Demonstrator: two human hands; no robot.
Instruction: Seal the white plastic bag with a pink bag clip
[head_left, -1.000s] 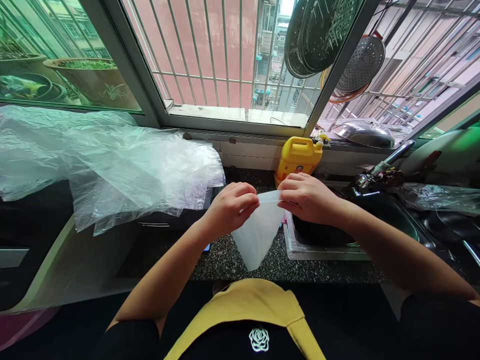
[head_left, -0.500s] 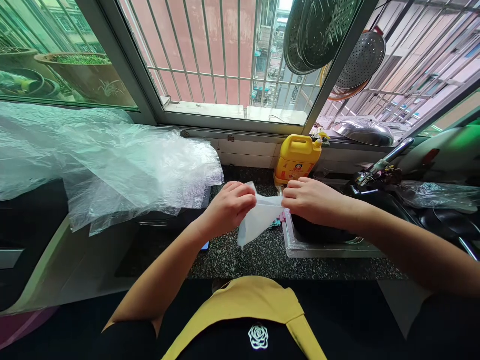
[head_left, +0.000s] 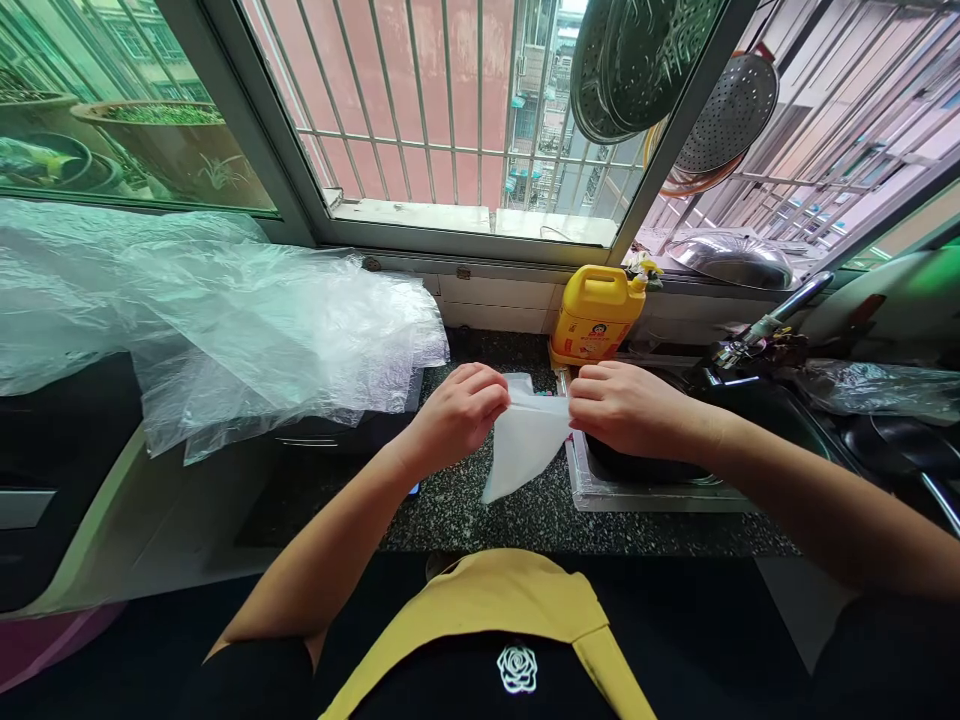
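Both my hands hold a thin, white, see-through bag (head_left: 527, 445) stretched between them above the speckled counter (head_left: 457, 515). Its lower part hangs down in a slanted, pointed shape, and a small flap stands up behind its top edge. My left hand (head_left: 469, 405) pinches the left end with fingers closed. The right end is pinched by my right hand (head_left: 611, 408), close to the sink's left edge. Behind the bag, small coloured things on the counter are mostly covered and cannot be made out.
A yellow jug (head_left: 598, 315) stands by the wall behind my right hand. On the right are the dark sink (head_left: 637, 497) and its faucet (head_left: 757, 335). Clear plastic sheeting (head_left: 300, 330) drapes over the left side. Strainers (head_left: 731, 110) hang at the barred window.
The bag's top edge has been drawn slightly wider, and its hanging part has spread and swung right. My right hand has shifted a little to the right; both hands keep their pinch.
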